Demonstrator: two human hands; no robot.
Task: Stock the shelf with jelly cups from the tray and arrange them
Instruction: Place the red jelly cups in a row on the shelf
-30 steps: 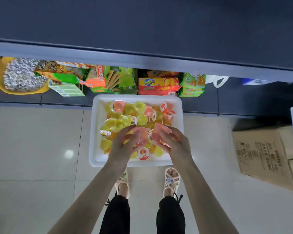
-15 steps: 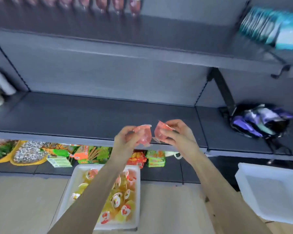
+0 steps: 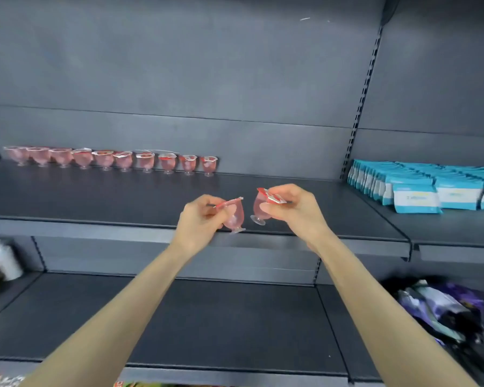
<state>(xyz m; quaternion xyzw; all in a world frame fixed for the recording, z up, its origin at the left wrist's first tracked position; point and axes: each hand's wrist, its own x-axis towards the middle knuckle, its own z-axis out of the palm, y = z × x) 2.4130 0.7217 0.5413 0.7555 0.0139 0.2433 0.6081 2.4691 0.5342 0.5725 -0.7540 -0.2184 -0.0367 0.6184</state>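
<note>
Left hand (image 3: 200, 222) pinches a pink cup (image 3: 233, 216), right hand (image 3: 294, 209) another cup (image 3: 260, 209), both tilted above the shelf (image 3: 95, 196); a row of cups (image 3: 109, 160) lines the back.

pink jelly cups (image 3: 111, 159) with red-white lids, dark grey shelf (image 3: 123, 196), blue-and-white packets (image 3: 419, 185).

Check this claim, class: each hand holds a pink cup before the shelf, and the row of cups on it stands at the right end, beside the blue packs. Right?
No. The head view shows the row of cups at the left of the shelf, apart from the blue packs on the right. Otherwise right: the left hand holds a pink cup, the right hand a second cup.
</note>
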